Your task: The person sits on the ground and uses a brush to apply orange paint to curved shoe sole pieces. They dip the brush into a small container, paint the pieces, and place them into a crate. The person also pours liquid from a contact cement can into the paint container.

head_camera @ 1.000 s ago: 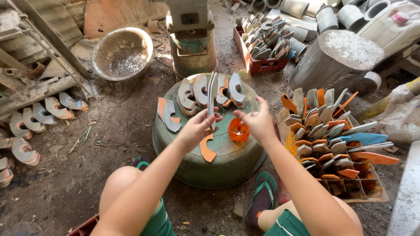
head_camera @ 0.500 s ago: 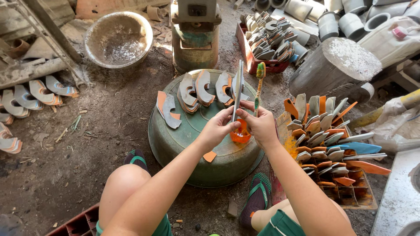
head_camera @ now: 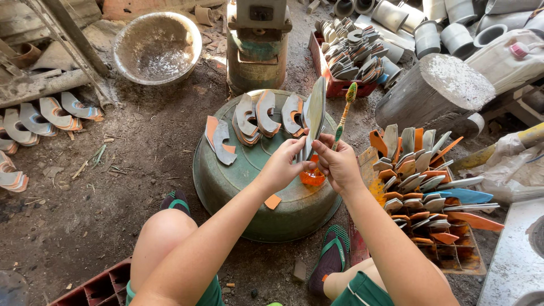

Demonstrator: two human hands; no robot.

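A flat, curved grey piece with an orange edge (head_camera: 315, 110) is being held upright on its edge by the left hand (head_camera: 285, 163), whose fingers are being closed around its lower end. A toothbrush with a green and orange handle (head_camera: 343, 117) is being gripped near its lower end by the right hand (head_camera: 338, 164), with the bristle head being pointed upward just beside the grey piece. The two hands are being kept close together, touching or nearly so, above a small orange container (head_camera: 312, 177) that is sitting on the upturned green metal basin (head_camera: 238, 192).

Several more curved grey and orange pieces (head_camera: 258, 116) are being leaned against one another on the far part of the basin, and one small orange scrap (head_camera: 272, 201) is lying on its near part. To the right, a crate packed with upright grey, orange and blue pieces (head_camera: 425, 175) is being kept near the right forearm. Beyond the basin, a red crate of grey curved pieces (head_camera: 351, 54) is being stored beside a green metal cylinder (head_camera: 258, 51). At the upper left, a battered round metal bowl (head_camera: 157, 45) is resting on the dirt floor, and more curved pieces (head_camera: 39, 116) are being laid out in a row at the left edge. Green sandals (head_camera: 334, 255) are being worn on the feet either side of the basin.
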